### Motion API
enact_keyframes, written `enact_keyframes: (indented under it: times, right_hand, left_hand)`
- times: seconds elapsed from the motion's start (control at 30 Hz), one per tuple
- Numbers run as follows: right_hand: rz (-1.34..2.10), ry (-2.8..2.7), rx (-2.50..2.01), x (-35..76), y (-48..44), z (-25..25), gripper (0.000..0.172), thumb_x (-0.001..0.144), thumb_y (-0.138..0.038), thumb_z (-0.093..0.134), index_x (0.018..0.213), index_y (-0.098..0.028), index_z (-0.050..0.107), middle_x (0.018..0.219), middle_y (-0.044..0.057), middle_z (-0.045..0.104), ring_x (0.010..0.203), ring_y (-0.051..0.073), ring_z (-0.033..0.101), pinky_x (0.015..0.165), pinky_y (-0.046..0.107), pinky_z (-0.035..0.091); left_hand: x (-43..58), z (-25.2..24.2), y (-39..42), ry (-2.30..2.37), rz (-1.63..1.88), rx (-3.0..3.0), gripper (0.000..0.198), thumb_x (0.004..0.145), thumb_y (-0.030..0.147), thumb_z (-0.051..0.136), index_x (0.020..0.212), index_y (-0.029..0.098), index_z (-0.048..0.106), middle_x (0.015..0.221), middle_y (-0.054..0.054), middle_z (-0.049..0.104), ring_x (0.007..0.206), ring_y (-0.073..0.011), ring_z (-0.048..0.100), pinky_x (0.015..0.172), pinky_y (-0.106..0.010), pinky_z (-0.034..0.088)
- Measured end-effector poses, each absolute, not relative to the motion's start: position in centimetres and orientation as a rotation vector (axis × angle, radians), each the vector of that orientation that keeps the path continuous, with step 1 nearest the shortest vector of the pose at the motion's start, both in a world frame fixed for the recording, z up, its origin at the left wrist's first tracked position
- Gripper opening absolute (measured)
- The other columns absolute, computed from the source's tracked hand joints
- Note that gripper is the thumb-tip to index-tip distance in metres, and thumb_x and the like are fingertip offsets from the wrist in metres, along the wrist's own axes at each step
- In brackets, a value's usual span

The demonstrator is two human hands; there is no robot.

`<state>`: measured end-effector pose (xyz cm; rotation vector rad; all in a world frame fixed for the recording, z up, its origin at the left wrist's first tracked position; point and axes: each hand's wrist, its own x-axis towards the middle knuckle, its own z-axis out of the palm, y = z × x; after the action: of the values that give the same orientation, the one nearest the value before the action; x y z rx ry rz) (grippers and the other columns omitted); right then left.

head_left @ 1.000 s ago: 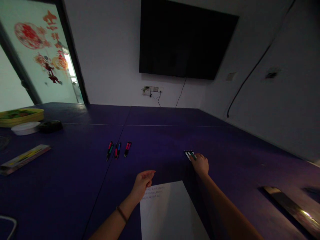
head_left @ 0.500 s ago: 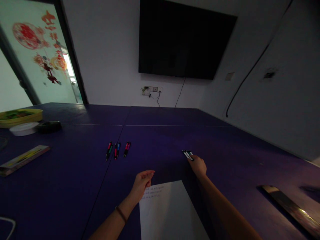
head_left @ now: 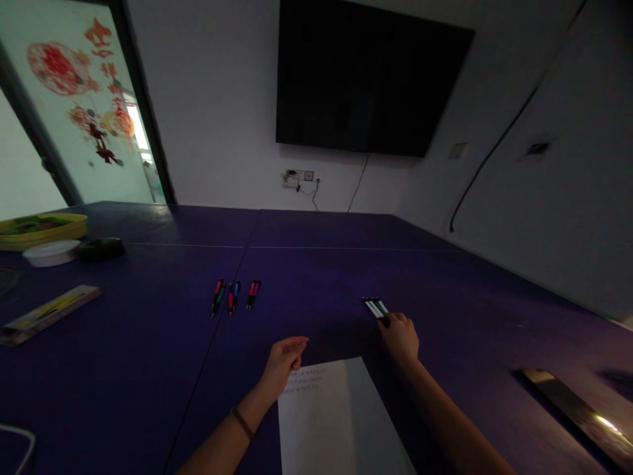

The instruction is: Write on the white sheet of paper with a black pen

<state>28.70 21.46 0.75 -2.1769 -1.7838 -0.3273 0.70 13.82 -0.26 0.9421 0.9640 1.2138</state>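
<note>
A small row of pens (head_left: 374, 307), white with a dark green one among them, lies side by side on the purple table. My right hand (head_left: 399, 338) is closed at their near ends, its fingers covering those ends. Left of it, my left hand (head_left: 283, 359) hovers at the top left corner of a white sheet of paper (head_left: 336, 422), its fingers pressed together with nothing visible in them. Handwriting runs along the top of the sheet. Farther left lie pink-and-black pens (head_left: 253, 294), a pink and a blue pen (head_left: 234, 298), and a red and a green pen (head_left: 217, 298).
At left are a long flat box (head_left: 49, 313), a white round lid (head_left: 51, 253), a dark round object (head_left: 100, 249) and a yellow basket (head_left: 74, 227). A phone (head_left: 568, 406) lies at right. A television (head_left: 370, 79) hangs on the wall.
My right hand has slid slightly toward me and right, so more of the white and green pens shows. My left hand stays in about the same place.
</note>
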Motion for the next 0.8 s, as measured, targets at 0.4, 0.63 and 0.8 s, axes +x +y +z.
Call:
enact_keyframes:
  times: [0.4, 0.63, 0.8]
  right_hand:
    - [-0.372, -1.784, -2.242, 29.8, 19.7, -0.3, 0.032, 0.079, -0.038, 0.041, 0.09, -0.014, 0.059, 0.085, 0.011, 0.056, 0.081, 0.023, 0.052, 0.066, 0.03, 0.037]
    - [-0.286, -1.756, -2.235, 29.1, 20.2, -0.3, 0.031, 0.078, -0.036, 0.043, 0.094, -0.017, 0.062, 0.09, 0.011, 0.055, 0.082, 0.021, 0.052, 0.069, 0.03, 0.038]
    - [-0.384, -1.682, -2.023, 31.0, 21.5, 0.0, 0.034, 0.078, -0.035, 0.042, 0.092, -0.013, 0.063, 0.095, 0.013, 0.057, 0.092, 0.024, 0.048, 0.081, 0.036, 0.034]
  left_hand:
    - [0.7, 0.1, 13.5, 0.986, 1.203, 0.95, 0.05, 0.06, 0.05, 0.062, 0.091, 0.011, 0.061, 0.042, 0.009, 0.031, 0.039, -0.0045, 0.024, 0.041, -0.022, 0.016]
    - [0.7, -0.1, 13.7, 1.01, 1.21, 1.044, 0.053, 0.062, 0.053, 0.058, 0.093, 0.009, 0.06, 0.043, 0.009, 0.031, 0.04, -0.0052, 0.024, 0.042, -0.022, 0.019]
    - [0.6, -0.1, 13.5, 1.199, 1.155, 1.356, 0.054, 0.072, 0.055, 0.043, 0.093, 0.008, 0.059, 0.042, 0.007, 0.034, 0.039, -0.0072, 0.029, 0.042, -0.022, 0.024]
